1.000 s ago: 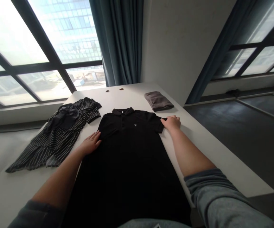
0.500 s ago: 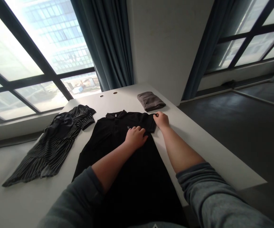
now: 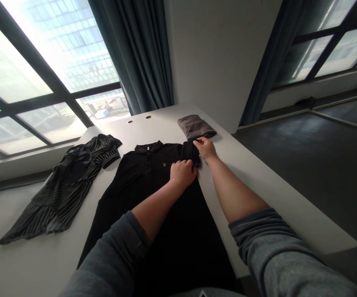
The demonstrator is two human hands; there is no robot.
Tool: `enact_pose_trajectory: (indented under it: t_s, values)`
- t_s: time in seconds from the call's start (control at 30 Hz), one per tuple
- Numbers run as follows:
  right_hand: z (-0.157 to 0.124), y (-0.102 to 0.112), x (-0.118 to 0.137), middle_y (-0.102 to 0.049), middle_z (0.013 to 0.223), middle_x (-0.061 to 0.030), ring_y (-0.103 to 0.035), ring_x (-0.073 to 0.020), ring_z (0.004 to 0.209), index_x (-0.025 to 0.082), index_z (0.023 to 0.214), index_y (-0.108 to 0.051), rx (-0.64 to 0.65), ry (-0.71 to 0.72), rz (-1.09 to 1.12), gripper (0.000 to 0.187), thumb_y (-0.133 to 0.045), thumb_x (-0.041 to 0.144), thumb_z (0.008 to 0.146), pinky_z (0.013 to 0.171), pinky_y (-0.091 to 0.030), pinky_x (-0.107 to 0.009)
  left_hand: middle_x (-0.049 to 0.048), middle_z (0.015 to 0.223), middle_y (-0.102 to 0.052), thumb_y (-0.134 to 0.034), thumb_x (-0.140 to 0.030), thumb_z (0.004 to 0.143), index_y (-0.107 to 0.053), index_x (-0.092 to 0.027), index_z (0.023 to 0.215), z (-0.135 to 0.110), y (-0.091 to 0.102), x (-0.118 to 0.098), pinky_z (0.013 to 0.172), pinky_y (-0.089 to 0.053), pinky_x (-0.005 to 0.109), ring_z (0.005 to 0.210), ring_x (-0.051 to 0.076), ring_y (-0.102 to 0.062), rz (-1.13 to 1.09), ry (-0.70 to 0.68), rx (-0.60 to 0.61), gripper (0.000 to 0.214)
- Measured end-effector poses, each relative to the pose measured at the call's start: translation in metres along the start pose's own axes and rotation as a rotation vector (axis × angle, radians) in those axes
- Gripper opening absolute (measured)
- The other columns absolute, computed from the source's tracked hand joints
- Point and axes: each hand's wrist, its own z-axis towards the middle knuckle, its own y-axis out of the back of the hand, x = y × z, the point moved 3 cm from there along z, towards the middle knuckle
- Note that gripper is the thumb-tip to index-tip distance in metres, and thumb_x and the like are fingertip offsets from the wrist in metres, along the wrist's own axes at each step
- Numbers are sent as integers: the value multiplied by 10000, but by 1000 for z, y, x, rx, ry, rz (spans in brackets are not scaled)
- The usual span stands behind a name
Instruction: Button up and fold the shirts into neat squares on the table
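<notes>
A black polo shirt (image 3: 147, 177) with a collar, front buttons and a small light chest emblem lies spread, front up, its lower part reaching towards me. My right hand (image 3: 206, 148) pinches the upper outer edge of the sleeve on the right. Lower on that same sleeve, by the shirt's side, my left hand (image 3: 183, 173) has its fingers and thumb closed on the cloth. Between the two hands the sleeve looks slightly lifted and bent inwards.
A striped dark garment (image 3: 69, 185) lies loosely to the left on the white table (image 3: 162, 123). A folded grey-brown cloth (image 3: 196, 126) rests just beyond my right hand. The table's right edge drops to a dark floor (image 3: 305, 165); curtains (image 3: 138, 53) hang behind.
My left hand has slid right from the chest to the sleeve and closed on it. My right hand has drawn the sleeve's outer edge slightly inwards and away from me.
</notes>
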Motion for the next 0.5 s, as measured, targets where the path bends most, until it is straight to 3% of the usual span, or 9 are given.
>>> enact_pose_trajectory:
  t_s: [0.1, 0.27, 0.5]
  values:
    - [-4, -10, 7, -675, 767, 5, -607, -153, 577, 204, 905, -644, 62, -94, 173, 296, -724, 457, 774, 466, -491, -247, 88, 1069, -760, -564, -515, 990, -656, -219, 1026, -3, 3, 8, 929, -506, 390, 1072, 282, -695, -43, 27, -21, 312]
    - [-15, -25, 25, -653, 718, 15, -601, -143, 539, 208, 857, -607, 151, -208, 268, 246, -773, 372, 780, 442, -495, -243, 119, 1123, -750, -684, -636, 884, -621, -195, 1131, -1, 4, 9, 929, -530, 397, 1117, 317, -694, -48, 73, -9, 509]
    - [-23, -42, 40, -676, 743, 10, -640, -158, 613, 196, 891, -632, 311, -210, 248, 226, -781, 322, 779, 501, -531, -253, 114, 1084, -770, -532, -408, 999, -647, -206, 1084, 0, 9, 9, 864, -551, 366, 1042, 277, -739, -62, 231, 48, 248]
